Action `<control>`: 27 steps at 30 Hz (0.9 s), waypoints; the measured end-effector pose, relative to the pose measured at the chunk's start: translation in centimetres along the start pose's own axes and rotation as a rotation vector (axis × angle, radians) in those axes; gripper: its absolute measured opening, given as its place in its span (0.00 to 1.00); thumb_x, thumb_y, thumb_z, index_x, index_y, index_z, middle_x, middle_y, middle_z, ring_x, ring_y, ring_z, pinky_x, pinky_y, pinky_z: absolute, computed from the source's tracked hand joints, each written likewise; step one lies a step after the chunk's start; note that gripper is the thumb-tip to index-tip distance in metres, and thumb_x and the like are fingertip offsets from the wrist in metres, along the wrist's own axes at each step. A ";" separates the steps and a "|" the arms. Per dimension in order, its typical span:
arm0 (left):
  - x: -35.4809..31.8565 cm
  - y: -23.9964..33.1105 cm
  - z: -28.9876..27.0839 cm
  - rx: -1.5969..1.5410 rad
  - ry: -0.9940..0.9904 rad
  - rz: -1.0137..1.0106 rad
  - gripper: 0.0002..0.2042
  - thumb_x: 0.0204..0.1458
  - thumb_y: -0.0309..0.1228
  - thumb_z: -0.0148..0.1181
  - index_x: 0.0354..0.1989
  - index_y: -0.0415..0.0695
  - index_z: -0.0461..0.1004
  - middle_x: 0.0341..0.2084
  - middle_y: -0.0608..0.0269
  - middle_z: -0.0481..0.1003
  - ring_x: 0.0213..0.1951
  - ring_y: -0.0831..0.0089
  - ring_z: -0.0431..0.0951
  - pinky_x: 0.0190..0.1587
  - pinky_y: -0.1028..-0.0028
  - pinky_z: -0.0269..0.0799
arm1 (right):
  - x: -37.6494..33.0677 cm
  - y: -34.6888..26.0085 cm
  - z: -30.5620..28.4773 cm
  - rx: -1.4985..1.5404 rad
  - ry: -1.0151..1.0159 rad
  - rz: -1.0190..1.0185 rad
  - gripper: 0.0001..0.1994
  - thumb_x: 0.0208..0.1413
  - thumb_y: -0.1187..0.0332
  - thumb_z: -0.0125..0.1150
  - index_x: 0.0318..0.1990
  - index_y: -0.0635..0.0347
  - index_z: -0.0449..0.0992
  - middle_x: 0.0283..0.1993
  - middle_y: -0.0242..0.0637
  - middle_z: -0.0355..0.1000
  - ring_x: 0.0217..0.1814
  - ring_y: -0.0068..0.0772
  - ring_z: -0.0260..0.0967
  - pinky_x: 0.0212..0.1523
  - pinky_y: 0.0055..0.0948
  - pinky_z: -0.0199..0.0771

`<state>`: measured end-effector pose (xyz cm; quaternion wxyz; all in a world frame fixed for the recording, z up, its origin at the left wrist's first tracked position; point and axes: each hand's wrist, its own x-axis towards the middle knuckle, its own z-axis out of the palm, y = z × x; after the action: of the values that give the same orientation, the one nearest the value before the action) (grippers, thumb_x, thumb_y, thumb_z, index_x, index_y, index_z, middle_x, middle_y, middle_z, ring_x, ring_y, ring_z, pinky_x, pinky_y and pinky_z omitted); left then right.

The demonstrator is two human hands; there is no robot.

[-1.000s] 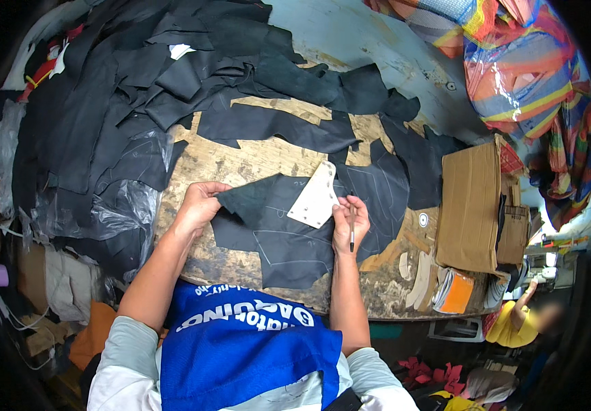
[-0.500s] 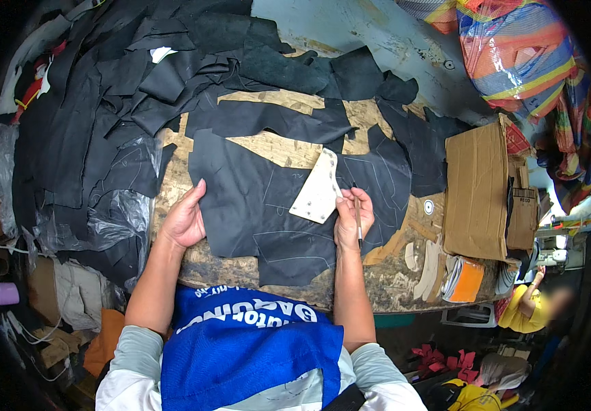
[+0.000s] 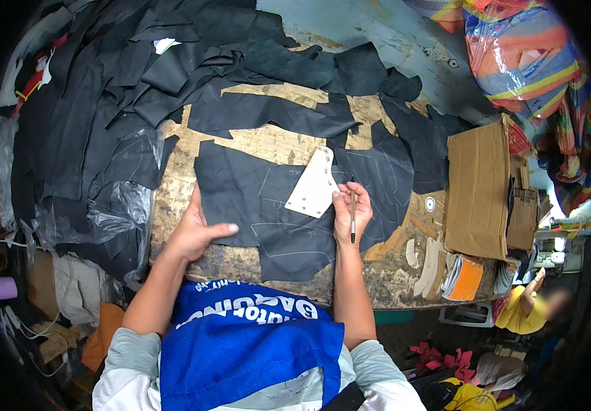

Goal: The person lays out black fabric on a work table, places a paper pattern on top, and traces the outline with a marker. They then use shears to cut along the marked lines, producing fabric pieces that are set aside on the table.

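Observation:
A black leather piece [image 3: 230, 185] with pale drawn outlines lies in front of me on the wooden table. My left hand [image 3: 196, 229] grips its lower left edge, thumb stretched over the top; the other fingers are partly hidden at the edge. A white pattern template [image 3: 312, 185] with small dark spots rests on the leather, tilted. My right hand [image 3: 351, 214] holds a slim brown pen [image 3: 353, 222] upright between the fingers, its thumb at the template's right edge. To the right another outlined black piece [image 3: 381, 171] lies partly behind this hand.
Heaps of black leather [image 3: 172, 75] cover the table's far and left sides, with clear plastic [image 3: 121, 216] among them. A cardboard box [image 3: 477, 192], an orange-topped stack [image 3: 463, 279] and pale cut strips [image 3: 429, 267] stand or lie at the right. Farther right is a person in yellow [image 3: 522, 312].
My left thumb has swung right and down onto the leather. The left part of the leather has shifted slightly, and the template has moved a little left. The right hand still holds the pen.

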<state>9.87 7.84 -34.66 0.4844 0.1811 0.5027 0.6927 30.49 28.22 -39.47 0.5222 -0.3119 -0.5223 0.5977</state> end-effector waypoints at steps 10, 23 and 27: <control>-3.5 -1.6 2.3 1.290 0.471 0.174 0.52 0.31 0.31 0.71 0.66 0.43 0.41 0.58 0.40 0.52 0.59 0.47 0.56 0.56 0.52 0.53 | -0.2 -0.5 1.3 -0.037 0.001 0.060 0.16 0.47 0.84 0.58 0.44 0.68 0.67 0.39 0.41 0.71 0.39 0.24 0.71 0.43 0.21 0.71; -4.0 -3.9 0.8 1.470 0.448 0.351 0.44 0.38 0.43 0.65 0.63 0.40 0.50 0.62 0.42 0.47 0.65 0.46 0.44 0.58 0.39 0.38 | -4.0 -0.9 12.7 -0.493 -0.581 0.007 0.12 0.42 0.80 0.61 0.38 0.63 0.72 0.34 0.40 0.72 0.38 0.26 0.69 0.38 0.24 0.69; -3.9 -4.3 0.5 1.467 0.457 0.341 0.41 0.38 0.44 0.65 0.59 0.37 0.56 0.62 0.40 0.48 0.65 0.45 0.44 0.58 0.39 0.38 | -4.5 -1.8 12.0 -0.698 -0.580 -0.259 0.14 0.38 0.76 0.65 0.37 0.62 0.73 0.34 0.41 0.73 0.39 0.39 0.69 0.39 0.32 0.70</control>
<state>14.14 4.94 -37.23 0.0129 0.3823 0.8840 0.2689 21.16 20.15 -35.37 0.2888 -0.2212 -0.8509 0.3790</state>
